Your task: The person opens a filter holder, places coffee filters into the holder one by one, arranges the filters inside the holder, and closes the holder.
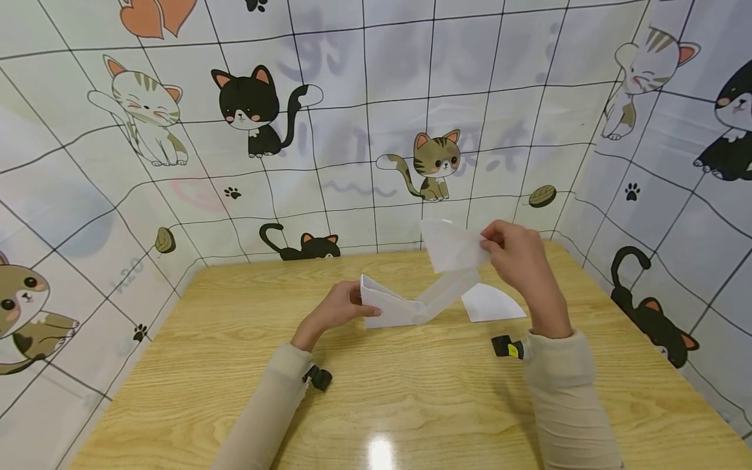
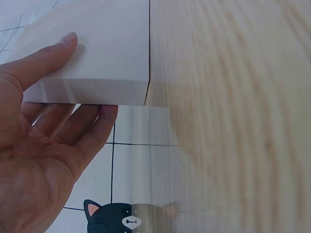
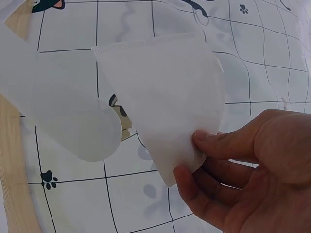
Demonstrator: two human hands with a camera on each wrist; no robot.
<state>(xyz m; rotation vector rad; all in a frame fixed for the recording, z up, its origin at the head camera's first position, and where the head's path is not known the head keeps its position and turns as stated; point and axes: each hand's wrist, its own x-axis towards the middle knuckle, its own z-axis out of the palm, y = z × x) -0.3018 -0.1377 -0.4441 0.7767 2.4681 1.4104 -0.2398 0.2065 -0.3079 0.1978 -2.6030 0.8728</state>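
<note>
My left hand [image 1: 337, 305] grips the end of a white box [image 1: 390, 316] low over the table, thumb on one broad face and fingers on the opposite one, as the left wrist view shows. From the box's right end a pale, round-ended flap [image 1: 451, 294] slants up to the right. Between thumb and fingers, my right hand [image 1: 519, 258] pinches a white paper coffee filter [image 3: 165, 92] by its lower corner, raised above the flap. The filter has a ribbed seam along one edge. Another white coffee filter [image 1: 493, 305] lies flat on the table below the right hand.
The wooden table [image 1: 411, 391] meets a cloth backdrop [image 1: 364, 130] printed with cats and grid lines at its back and sides. Small black devices are strapped at the left wrist [image 1: 319, 378] and right wrist [image 1: 506, 346].
</note>
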